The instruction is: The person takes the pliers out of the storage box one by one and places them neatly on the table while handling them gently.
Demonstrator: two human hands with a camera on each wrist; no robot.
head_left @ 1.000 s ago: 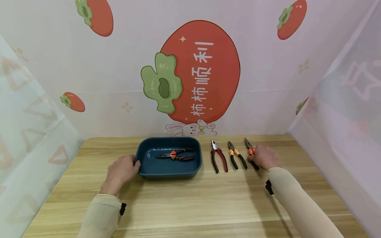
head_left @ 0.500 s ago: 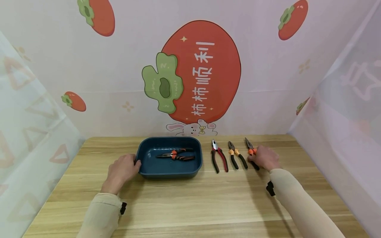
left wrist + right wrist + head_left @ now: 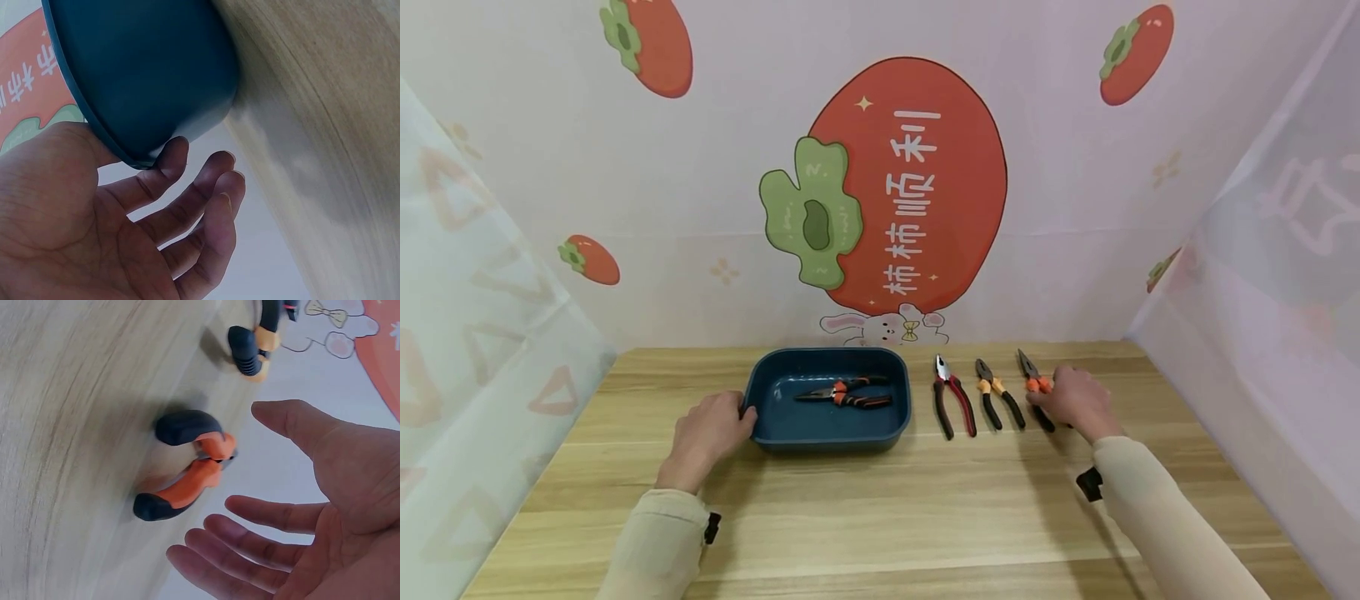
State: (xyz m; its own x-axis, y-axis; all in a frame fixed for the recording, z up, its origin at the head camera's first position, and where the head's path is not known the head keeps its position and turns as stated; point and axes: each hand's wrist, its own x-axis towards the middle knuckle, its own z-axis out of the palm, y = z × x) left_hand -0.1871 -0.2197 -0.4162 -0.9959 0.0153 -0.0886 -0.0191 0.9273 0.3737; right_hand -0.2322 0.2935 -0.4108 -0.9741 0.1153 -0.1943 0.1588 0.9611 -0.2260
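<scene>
My left hand (image 3: pixel 711 433) grips the left wall of a dark blue tray (image 3: pixel 827 443); the left wrist view shows the thumb over the rim and the index finger (image 3: pixel 172 156) against the outside. Inside the tray lie orange-and-black long-nose pliers (image 3: pixel 841 392). My right hand (image 3: pixel 1081 402) is by another pair of long-nose pliers (image 3: pixel 1037 385), farthest right in a row, and partly covers the handles in the head view. From the right wrist, its fingers look extended with the thumb spread away, and these pliers (image 3: pixel 215 447) lie apart from the fingertips.
To the left of those pliers, yellow-and-black pliers (image 3: pixel 987 386) and red-and-black pliers (image 3: pixel 947 381) rest with handles spread on the wooden table (image 3: pixel 880 533). A printed cloth backdrop (image 3: pixel 700 183) rises behind the table, with cloth sides left and right.
My right hand has eased slightly rightward from the long-nose pliers' handles, uncovering more of them. The pliers and tray keep their places, and the left hand stays on the tray's wall.
</scene>
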